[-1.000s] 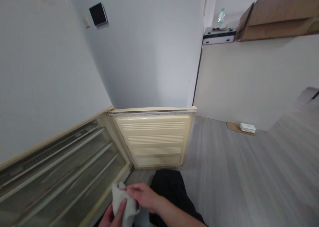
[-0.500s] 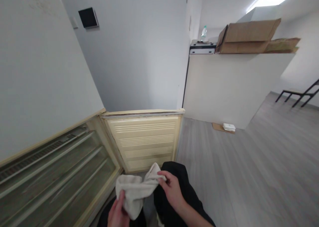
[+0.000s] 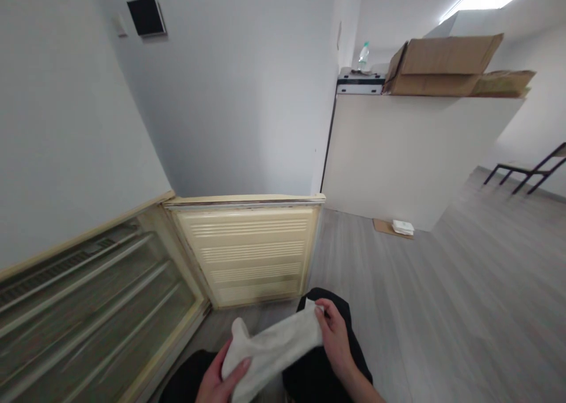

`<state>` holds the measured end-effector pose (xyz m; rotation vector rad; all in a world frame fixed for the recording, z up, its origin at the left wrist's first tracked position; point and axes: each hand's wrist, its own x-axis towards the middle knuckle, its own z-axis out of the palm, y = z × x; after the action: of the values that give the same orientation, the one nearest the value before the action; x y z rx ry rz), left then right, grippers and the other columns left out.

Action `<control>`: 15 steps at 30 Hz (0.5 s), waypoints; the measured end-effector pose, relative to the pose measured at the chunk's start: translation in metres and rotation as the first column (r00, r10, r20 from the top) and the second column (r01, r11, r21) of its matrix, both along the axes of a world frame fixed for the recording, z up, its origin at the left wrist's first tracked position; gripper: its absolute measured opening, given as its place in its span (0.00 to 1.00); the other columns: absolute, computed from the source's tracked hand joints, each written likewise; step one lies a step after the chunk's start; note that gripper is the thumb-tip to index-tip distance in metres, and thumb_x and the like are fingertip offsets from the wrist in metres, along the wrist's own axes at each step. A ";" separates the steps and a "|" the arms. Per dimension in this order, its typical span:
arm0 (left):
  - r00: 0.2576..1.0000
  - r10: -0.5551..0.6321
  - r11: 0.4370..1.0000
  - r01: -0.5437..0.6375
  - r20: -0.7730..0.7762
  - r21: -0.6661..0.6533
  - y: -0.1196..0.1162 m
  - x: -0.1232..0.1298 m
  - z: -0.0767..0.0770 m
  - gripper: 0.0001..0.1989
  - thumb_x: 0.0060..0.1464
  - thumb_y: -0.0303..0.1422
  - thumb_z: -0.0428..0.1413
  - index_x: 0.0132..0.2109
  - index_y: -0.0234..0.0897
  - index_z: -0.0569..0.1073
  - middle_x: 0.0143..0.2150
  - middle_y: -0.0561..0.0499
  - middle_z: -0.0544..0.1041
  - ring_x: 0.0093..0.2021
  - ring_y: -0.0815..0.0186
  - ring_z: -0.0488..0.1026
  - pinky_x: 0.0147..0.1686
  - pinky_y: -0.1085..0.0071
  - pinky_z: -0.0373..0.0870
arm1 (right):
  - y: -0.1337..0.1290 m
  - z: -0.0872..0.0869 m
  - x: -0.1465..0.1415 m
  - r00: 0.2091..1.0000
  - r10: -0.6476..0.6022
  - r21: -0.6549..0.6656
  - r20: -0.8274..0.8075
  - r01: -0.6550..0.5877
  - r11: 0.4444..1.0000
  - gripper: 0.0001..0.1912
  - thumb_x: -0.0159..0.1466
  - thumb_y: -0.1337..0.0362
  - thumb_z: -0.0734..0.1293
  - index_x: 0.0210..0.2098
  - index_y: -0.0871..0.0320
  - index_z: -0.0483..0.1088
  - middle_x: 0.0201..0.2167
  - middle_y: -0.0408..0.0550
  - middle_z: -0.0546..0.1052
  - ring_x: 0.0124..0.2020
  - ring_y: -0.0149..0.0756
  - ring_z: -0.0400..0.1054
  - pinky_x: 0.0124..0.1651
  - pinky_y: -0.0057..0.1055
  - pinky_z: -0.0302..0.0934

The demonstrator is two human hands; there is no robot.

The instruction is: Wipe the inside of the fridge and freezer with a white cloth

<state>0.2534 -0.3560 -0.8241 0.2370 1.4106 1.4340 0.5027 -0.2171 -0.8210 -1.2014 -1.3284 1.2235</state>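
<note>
A white cloth (image 3: 280, 347) is stretched between my two hands, low in the view above my dark-trousered knees. My left hand (image 3: 223, 373) grips its left end, thumb on top. At the upper right end, my right hand (image 3: 335, 335) pinches the cloth between thumb and fingers. Beyond the cloth stands the swung-out cream door (image 3: 252, 249) with ribbed panels. It joins the cream-framed cabinet (image 3: 194, 314) on the left, whose inside shows several pale shelf or drawer edges.
A white partition (image 3: 393, 155) carries cardboard boxes (image 3: 442, 58), a flat case (image 3: 360, 88) and a bottle (image 3: 363, 58). A white packet (image 3: 402, 227) lies on cardboard on the grey floor (image 3: 442, 308). A chair (image 3: 526, 170) stands far right.
The cloth has gone from bunched and twisted to spread out and pulled longer. My right hand has moved right, and my left hand slightly right. The view has shifted a little.
</note>
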 end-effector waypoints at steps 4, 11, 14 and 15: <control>0.999 -0.004 1.000 0.005 0.050 -0.022 -0.008 -0.003 0.001 0.34 0.34 0.45 0.75 0.49 0.36 0.76 0.47 0.41 0.83 0.49 0.48 0.80 0.45 0.61 0.79 | 0.001 0.002 -0.006 1.000 0.018 -0.029 0.006 -0.018 0.999 0.28 0.62 0.41 0.67 0.43 0.62 0.76 0.36 0.54 0.79 0.33 0.39 0.72 0.33 0.30 0.66; 0.986 0.114 0.993 -0.109 0.121 -0.050 -0.012 -0.006 0.021 0.22 0.30 0.40 0.75 0.34 0.36 0.80 0.42 0.42 0.84 0.52 0.44 0.78 0.52 0.57 0.77 | -0.003 0.007 -0.012 0.996 0.086 -0.068 0.027 -0.084 0.994 0.30 0.60 0.38 0.68 0.42 0.61 0.78 0.32 0.54 0.79 0.29 0.41 0.73 0.29 0.31 0.66; 0.969 0.196 0.979 -0.184 0.149 -0.088 -0.016 -0.006 0.030 0.18 0.35 0.37 0.72 0.38 0.38 0.82 0.42 0.43 0.84 0.53 0.44 0.78 0.53 0.55 0.77 | -0.007 0.005 -0.011 0.987 0.141 -0.063 0.083 -0.136 0.989 0.30 0.62 0.38 0.66 0.45 0.59 0.78 0.31 0.52 0.79 0.28 0.41 0.73 0.27 0.32 0.65; 0.963 0.222 0.972 -0.205 0.153 -0.116 -0.019 -0.006 0.033 0.19 0.37 0.38 0.71 0.40 0.40 0.83 0.42 0.43 0.84 0.53 0.44 0.78 0.51 0.55 0.78 | -0.007 0.007 -0.011 0.977 0.178 -0.045 0.121 -0.174 0.984 0.30 0.63 0.39 0.64 0.46 0.58 0.77 0.31 0.52 0.79 0.28 0.42 0.73 0.28 0.32 0.66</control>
<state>0.2470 -0.3752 -0.7914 -0.0995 1.3979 1.5156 0.4918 -0.2241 -0.8136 -1.2220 -1.5390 1.3181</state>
